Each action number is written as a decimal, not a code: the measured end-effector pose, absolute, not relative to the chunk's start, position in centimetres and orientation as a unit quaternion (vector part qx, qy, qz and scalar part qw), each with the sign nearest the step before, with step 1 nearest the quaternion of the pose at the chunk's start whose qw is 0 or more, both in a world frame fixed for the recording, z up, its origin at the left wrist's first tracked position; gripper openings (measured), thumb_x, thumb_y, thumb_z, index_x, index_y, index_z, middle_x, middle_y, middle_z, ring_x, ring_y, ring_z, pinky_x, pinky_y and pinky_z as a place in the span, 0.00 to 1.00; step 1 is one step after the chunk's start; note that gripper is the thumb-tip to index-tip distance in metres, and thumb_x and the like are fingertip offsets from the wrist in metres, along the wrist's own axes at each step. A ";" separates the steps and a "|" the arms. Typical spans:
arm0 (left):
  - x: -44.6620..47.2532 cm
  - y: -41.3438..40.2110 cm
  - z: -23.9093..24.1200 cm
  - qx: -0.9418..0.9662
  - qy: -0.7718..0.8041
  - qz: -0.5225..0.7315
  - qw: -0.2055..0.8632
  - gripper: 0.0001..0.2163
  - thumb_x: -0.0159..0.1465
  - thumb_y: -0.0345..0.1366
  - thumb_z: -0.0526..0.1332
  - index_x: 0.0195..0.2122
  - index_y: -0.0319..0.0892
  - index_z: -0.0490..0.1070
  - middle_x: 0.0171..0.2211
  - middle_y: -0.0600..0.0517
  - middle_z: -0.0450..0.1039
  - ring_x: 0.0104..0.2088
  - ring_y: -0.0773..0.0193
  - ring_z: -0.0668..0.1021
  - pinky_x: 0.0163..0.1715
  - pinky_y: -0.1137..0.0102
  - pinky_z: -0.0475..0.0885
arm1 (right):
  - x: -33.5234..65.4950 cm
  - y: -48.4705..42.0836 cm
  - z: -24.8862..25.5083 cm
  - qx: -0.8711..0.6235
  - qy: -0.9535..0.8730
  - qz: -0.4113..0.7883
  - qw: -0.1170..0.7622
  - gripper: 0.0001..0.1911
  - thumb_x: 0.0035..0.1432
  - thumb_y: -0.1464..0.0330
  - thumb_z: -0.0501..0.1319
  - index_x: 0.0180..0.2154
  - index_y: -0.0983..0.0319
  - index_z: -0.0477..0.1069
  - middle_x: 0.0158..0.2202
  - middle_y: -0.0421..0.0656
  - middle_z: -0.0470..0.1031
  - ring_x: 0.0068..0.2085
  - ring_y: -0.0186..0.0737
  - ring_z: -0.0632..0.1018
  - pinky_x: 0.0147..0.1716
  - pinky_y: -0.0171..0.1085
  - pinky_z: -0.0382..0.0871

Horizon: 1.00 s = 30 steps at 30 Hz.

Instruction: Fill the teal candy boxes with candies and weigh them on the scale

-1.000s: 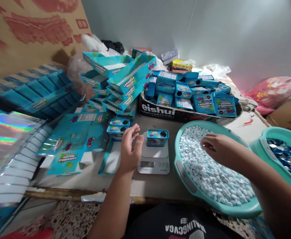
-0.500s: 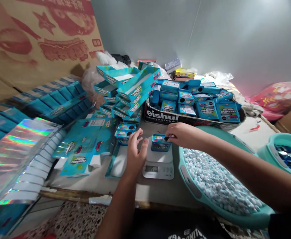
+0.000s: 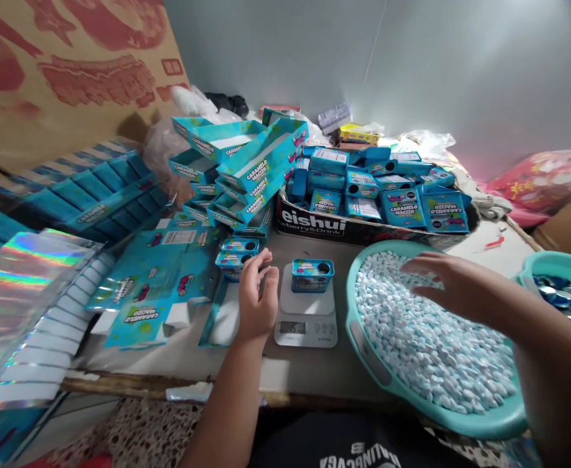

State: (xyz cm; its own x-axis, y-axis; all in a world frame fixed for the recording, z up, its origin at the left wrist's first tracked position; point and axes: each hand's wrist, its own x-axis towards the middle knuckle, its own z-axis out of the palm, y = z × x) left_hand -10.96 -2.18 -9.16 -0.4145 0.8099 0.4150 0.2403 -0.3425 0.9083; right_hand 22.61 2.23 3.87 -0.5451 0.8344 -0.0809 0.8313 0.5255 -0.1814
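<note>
Right hand [image 3: 449,286] over candy basin [image 3: 363,338]

The right hand [image 3: 454,286] withdrew from the hole in the top of the blue tin [image 3: 312,275] on the scale [image 3: 305,312] and returned over the white candies [image 3: 426,338] in the teal basin [image 3: 363,338], fingers spread. The scale display changed from 150 to a reading near 151. The left hand [image 3: 257,296] shifted slightly beside the scale.
</note>
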 end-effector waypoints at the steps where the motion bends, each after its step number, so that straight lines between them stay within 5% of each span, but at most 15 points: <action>1: -10.9 -2.2 -9.2 0.487 0.531 0.657 0.223 0.18 0.68 0.45 0.59 0.56 0.44 0.70 0.54 0.43 0.70 0.54 0.55 0.74 0.52 0.60 0.74 | 24.0 1.5 2.8 -0.480 -0.870 0.107 0.022 0.20 0.61 0.64 0.61 0.55 0.57 0.72 0.52 0.48 0.75 0.49 0.54 0.78 0.48 0.48 0.73; 4: -10.7 -2.1 -9.3 0.476 0.526 0.659 0.249 0.19 0.68 0.46 0.59 0.56 0.43 0.70 0.53 0.43 0.71 0.54 0.55 0.74 0.53 0.60 0.73 | 26.0 -0.4 -0.2 -0.489 -0.853 0.181 0.037 0.26 0.61 0.58 0.63 0.60 0.55 0.68 0.57 0.49 0.70 0.55 0.56 0.74 0.54 0.51 0.70; 13: -10.6 -2.2 -9.6 0.479 0.531 0.648 0.264 0.19 0.69 0.46 0.58 0.57 0.42 0.69 0.52 0.42 0.72 0.53 0.55 0.75 0.52 0.60 0.73 | 24.9 0.2 -1.0 -0.485 -0.833 0.262 0.032 0.10 0.60 0.61 0.64 0.41 0.58 0.77 0.43 0.47 0.73 0.43 0.49 0.76 0.46 0.46 0.71; 17: -9.8 -2.3 -8.3 0.542 0.535 0.640 0.104 0.15 0.69 0.41 0.56 0.55 0.43 0.69 0.50 0.44 0.72 0.51 0.55 0.75 0.52 0.57 0.73 | 25.3 0.3 -1.6 -0.490 -0.825 0.277 0.044 0.12 0.60 0.60 0.65 0.44 0.57 0.76 0.43 0.46 0.72 0.41 0.48 0.76 0.44 0.44 0.70; 20: -7.4 -1.8 -7.0 0.676 0.542 0.498 0.013 0.22 0.66 0.41 0.61 0.60 0.45 0.66 0.54 0.43 0.69 0.58 0.48 0.69 0.60 0.49 0.64 | 25.5 0.3 -2.2 -0.479 -0.828 0.285 0.050 0.10 0.61 0.62 0.65 0.44 0.57 0.76 0.43 0.47 0.72 0.41 0.49 0.76 0.42 0.44 0.69; 23: -4.9 -1.3 -6.1 0.726 0.570 0.385 -0.011 0.21 0.62 0.43 0.65 0.56 0.44 0.70 0.49 0.42 0.71 0.54 0.45 0.68 0.56 0.49 0.66 | 25.7 0.4 -2.6 -0.475 -0.831 0.283 0.056 0.09 0.60 0.65 0.65 0.44 0.57 0.77 0.44 0.48 0.73 0.41 0.49 0.77 0.41 0.44 0.70; 26: -5.3 -1.8 -5.3 0.706 0.582 0.402 -0.035 0.15 0.60 0.40 0.67 0.48 0.45 0.75 0.42 0.45 0.71 0.47 0.50 0.71 0.51 0.54 0.69 | 25.9 0.4 -2.7 -0.478 -0.830 0.280 0.071 0.10 0.59 0.66 0.66 0.44 0.56 0.77 0.44 0.49 0.74 0.42 0.51 0.77 0.41 0.44 0.71; 30: -11.0 -3.8 -4.6 0.642 0.614 0.432 -0.152 0.16 0.58 0.38 0.69 0.47 0.45 0.76 0.44 0.46 0.70 0.48 0.49 0.72 0.57 0.50 0.63 | 26.0 0.1 -2.6 -0.483 -0.828 0.274 0.082 0.12 0.60 0.63 0.64 0.45 0.57 0.77 0.44 0.50 0.75 0.43 0.54 0.77 0.44 0.46 0.71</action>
